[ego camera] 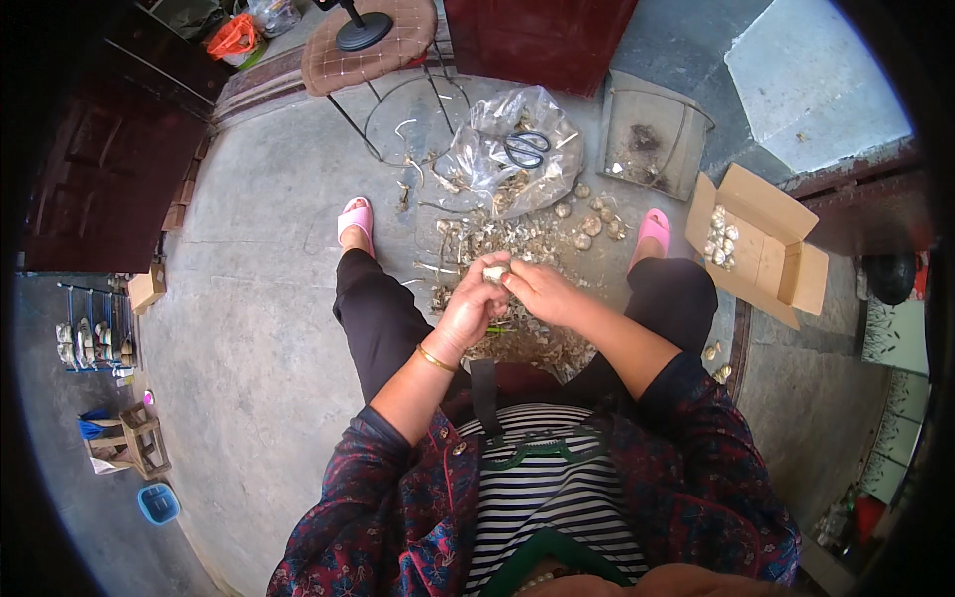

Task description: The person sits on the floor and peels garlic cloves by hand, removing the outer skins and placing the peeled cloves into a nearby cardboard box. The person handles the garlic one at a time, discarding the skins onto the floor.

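Observation:
A pale garlic bulb [493, 273] is held between my two hands, partly hidden by the fingers. My left hand [477, 298] cups it from the left. The thumb and fingers of my right hand [539, 289] press on its right side. Beneath them, dry garlic skins and stalk bits [507, 242] cover the floor. Several dusty garlic bulbs [591, 225] lie on the concrete just beyond my right hand. Farther ahead sits a clear plastic bag [477, 160] with more dry garlic in it, and black-handled scissors [527, 149] rest on top.
On the right an open cardboard box [761, 257] holds several cleaned, whitish garlic bulbs [721, 242]. A metal dustpan [623, 138] lies behind the loose bulbs. A round padded stool [328, 56] stands ahead on thin metal legs. My feet, in pink slippers [357, 218], flank the scraps.

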A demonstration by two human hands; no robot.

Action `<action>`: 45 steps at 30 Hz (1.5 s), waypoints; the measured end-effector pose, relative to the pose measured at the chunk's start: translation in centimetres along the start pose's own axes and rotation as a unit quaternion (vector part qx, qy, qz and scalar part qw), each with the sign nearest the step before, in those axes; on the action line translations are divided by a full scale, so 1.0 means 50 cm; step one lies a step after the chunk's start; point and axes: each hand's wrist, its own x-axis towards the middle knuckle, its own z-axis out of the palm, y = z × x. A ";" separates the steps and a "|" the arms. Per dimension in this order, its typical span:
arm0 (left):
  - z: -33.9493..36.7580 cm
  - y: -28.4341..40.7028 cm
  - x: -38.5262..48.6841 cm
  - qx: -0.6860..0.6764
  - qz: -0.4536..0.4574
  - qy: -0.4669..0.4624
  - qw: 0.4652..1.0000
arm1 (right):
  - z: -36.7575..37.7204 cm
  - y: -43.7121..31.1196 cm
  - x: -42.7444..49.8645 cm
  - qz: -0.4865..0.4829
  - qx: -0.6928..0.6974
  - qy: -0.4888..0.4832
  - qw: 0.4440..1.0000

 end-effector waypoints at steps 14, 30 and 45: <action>-0.005 0.006 0.003 -0.112 -0.004 -0.041 0.993 | 0.009 0.012 0.004 0.003 0.119 -0.025 0.993; -0.021 -0.006 0.007 0.308 0.107 -0.007 0.945 | -0.001 0.013 0.004 0.004 0.037 -0.033 0.999; -0.021 -0.002 -0.001 0.306 0.094 -0.018 0.947 | 0.003 0.029 -0.002 -0.015 0.007 -0.043 0.999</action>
